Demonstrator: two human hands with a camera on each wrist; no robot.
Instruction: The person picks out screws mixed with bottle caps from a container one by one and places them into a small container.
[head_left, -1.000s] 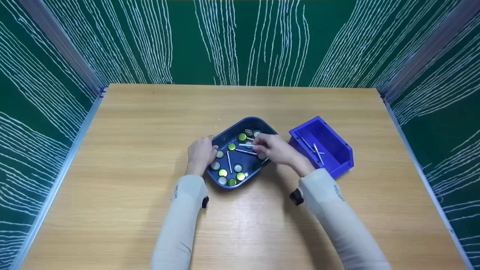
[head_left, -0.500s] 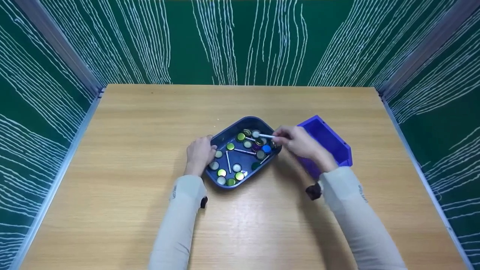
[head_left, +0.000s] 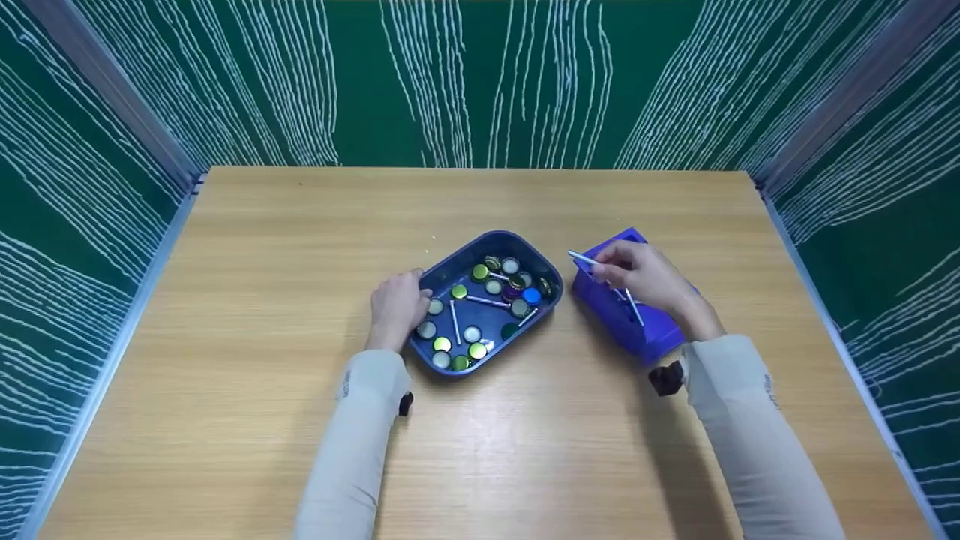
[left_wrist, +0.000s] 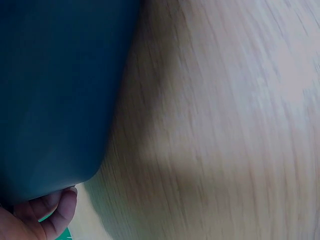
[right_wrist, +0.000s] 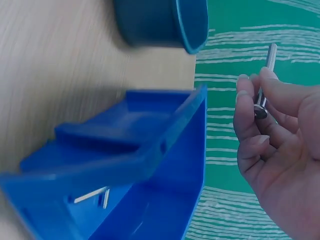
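My right hand [head_left: 643,279] is over the blue-violet bin [head_left: 637,337]. It pinches a silver bolt [head_left: 582,257] between thumb and fingers; in the right wrist view the bolt [right_wrist: 270,57] has a threaded shank and a round head. A few bolts [head_left: 634,306] lie inside the bin, partly hidden by that hand. My left hand [head_left: 397,307] grips the left rim of the dark blue tray [head_left: 469,244], with curled fingers [left_wrist: 62,212] against its outer wall in the left wrist view. Bottle caps [head_left: 472,334] in green, silver and blue lie scattered in the tray among several bolts [head_left: 455,322].
Both containers stand on a wooden table [head_left: 262,300], the bin to the right of the tray with a narrow gap between. Green walls [head_left: 487,82] with white wavy lines enclose the back and sides.
My right hand has lifted the bolt out of the tray and carried it right, to above the bin. The left hand stays on the tray's rim.
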